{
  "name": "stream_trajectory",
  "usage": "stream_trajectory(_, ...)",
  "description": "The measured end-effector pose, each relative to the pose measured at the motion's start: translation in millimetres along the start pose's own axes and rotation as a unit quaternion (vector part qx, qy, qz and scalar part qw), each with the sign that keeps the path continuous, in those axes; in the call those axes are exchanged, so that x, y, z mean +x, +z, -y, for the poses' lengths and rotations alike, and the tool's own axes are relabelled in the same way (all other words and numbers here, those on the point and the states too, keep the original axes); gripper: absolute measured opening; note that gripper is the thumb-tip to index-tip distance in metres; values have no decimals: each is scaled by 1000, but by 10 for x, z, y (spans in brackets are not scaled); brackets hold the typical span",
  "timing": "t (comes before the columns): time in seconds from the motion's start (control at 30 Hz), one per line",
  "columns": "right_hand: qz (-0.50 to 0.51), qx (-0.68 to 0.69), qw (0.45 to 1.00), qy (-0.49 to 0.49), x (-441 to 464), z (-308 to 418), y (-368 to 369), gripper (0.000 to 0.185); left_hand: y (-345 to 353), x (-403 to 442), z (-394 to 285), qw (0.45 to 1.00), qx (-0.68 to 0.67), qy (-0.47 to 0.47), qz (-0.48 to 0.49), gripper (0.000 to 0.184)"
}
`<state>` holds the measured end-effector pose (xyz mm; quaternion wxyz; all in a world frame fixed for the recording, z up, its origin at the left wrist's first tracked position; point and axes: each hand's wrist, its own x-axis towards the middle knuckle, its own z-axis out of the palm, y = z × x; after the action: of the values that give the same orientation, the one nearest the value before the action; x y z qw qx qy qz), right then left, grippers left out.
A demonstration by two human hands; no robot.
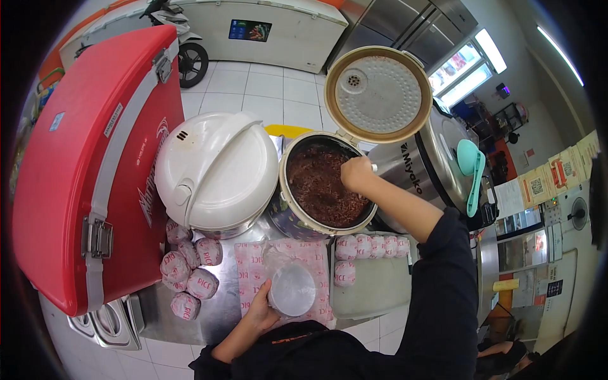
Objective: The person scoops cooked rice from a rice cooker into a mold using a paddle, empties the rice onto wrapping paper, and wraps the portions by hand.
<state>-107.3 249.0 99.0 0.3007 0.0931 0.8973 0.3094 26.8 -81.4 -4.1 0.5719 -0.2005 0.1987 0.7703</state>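
Note:
My right hand [356, 173] is closed in a fist over the open rice cooker [297, 218]. A white handle end [374, 168] pokes out beside the fist; the rest of that utensil is hidden. Dark reddish-brown rice [320, 187] fills part of the pot. Below, my left hand [259, 310] grips a round, whitish translucent bowl [292, 290] by its left side. Clear plastic film [273, 258] stands up at the bowl's rim. Under the bowl lie pink-printed "RICE" wrapping sheets [249, 261].
Wrapped rice portions [202, 283] sit at left, and several more [373, 246] in a tray [370, 303] at right. A closed white cooker [215, 171], red cool box [95, 158] and steel Miyako cooker [405, 171] with a turquoise ladle [470, 168] surround the pot. Its raised lid [383, 95] leans back.

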Motion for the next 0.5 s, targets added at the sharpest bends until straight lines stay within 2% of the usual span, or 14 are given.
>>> stream_trajectory(0.07, -15, 114, 993, 3, -22, 18, 176, 24, -15, -34, -17, 1000, 2, 0, -9, 55)
stream_trajectory(0.1, -57, 138, 989, 9, -115, -36, 158, 20, -20, -35, -31, 1000, 9, 13, -15, 55)
stream_trajectory(0.13, -58, 132, 990, 6, -187, -50, 119, 20, -17, -18, -12, 999, 12, 27, -19, 56)
stream_trajectory(0.23, -163, 37, 979, -118, -384, 14, 274, 13, -95, 139, -10, 999, -17, 31, 18, 57)
stream_trajectory(0.27, -169, 32, 971, -169, -384, 26, 364, 12, -79, 184, -12, 999, -15, 28, 19, 57)
stream_trajectory(0.47, -178, 93, 973, -117, -380, -452, 128, 13, 58, 243, -144, 996, 66, 57, 9, 61)
stream_trajectory(0.5, -154, 99, 976, -116, -292, -504, 142, 15, 102, 255, -179, 995, 68, 66, 22, 64)
